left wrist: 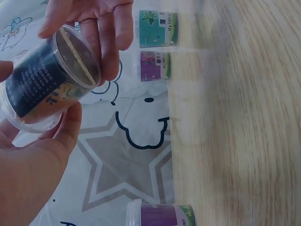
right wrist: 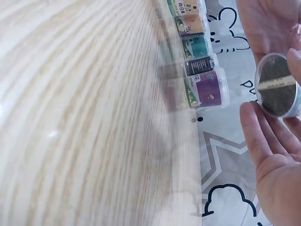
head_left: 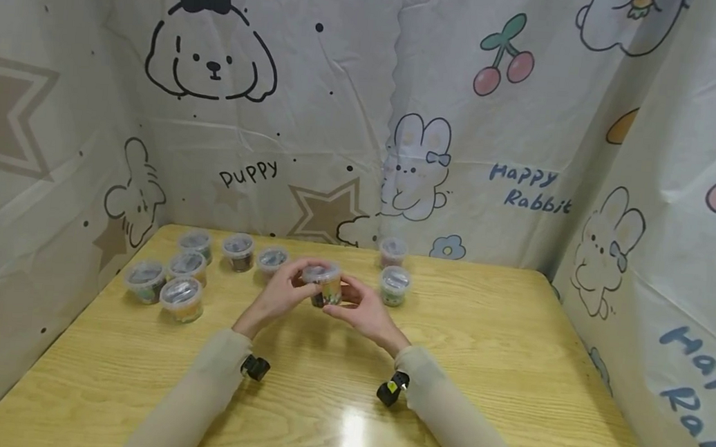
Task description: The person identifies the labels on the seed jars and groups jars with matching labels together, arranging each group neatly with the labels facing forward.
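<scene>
Above the table both hands hold a small clear lidded plastic cup [head_left: 328,291] with an orange and dark label. My left hand [head_left: 281,293] grips it around the lid and side. At the opposite side, my right hand [head_left: 367,312] has its fingers against the cup, with the thumb near the base. In the left wrist view, the cup [left wrist: 44,84] is tilted, its label's dark panel showing small print. Its clear base shows dark contents and a pale strip in the right wrist view, where the cup [right wrist: 276,87] is partly hidden by fingers.
Several similar lidded cups [head_left: 181,299] stand at the table's left, with another cup [head_left: 273,262] behind the left hand. Two more, a green-labelled cup [head_left: 394,285] and a pinkish cup [head_left: 392,252], stand right of centre. Printed cloth [head_left: 341,111] encloses the wooden table [head_left: 485,371].
</scene>
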Demonstrator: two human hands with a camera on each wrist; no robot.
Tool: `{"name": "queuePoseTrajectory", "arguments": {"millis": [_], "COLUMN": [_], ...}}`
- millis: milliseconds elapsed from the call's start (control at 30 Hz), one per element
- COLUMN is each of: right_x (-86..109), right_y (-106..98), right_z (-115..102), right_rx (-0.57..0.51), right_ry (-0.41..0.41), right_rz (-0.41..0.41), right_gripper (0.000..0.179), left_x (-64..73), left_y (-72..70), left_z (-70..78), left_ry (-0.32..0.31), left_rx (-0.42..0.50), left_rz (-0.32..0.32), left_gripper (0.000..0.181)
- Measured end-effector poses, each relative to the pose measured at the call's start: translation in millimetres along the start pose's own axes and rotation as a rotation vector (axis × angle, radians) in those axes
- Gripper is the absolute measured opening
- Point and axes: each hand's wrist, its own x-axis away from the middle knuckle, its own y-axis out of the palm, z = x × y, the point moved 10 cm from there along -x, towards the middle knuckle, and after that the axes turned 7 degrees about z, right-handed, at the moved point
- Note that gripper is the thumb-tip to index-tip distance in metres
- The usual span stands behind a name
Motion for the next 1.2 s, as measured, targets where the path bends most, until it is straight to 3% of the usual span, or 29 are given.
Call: {"name": "queuePoseTrajectory", "arguments": {"millis": [200,400,533,700,900,1033,1200], "right_x": [-1.1,0.4,1.8,3.8,14.0,16.5,16.8], "right_y": [-7,-12,-11,-5,-3,-4,-14], "right_z": [-6,-8,-8,-10,-34,-38,-37], "right_rx": [-0.006,-0.011,-0.028,-0.051,-0.047,-0.051,-0.052], "right_ry": [-0.048,-0.092,-0.097,-0.076,-0.069,-0.077,-0.092], "right_rz": [0.106,0.198,0.192,0.113,0.055,0.082,0.191], "right_gripper": [0.068,0.067,0.069,0.069,0.069,0.067,0.066], "left_x": [-1.9,-4.5,-3.5,-1.2,-0.9,-1.8,2.0], "left_y": [-3.7,-6.7,-5.0,-3.4,0.6,-0.1,-1.8], "left_z": [0.3,4.9,10.2,15.9,18.1,15.8,38.1], "left_ry": [-0.027,-0.003,0.024,0.071,0.109,0.092,0.040], "left_rx": [-0.061,-0.114,-0.058,0.016,0.039,0.012,-0.074], "left_rz": [0.053,0.100,0.071,0.030,-0.008,0.018,0.100], "left_gripper": [0.039,0.038,0.035,0.034,0.033,0.033,0.032]}}
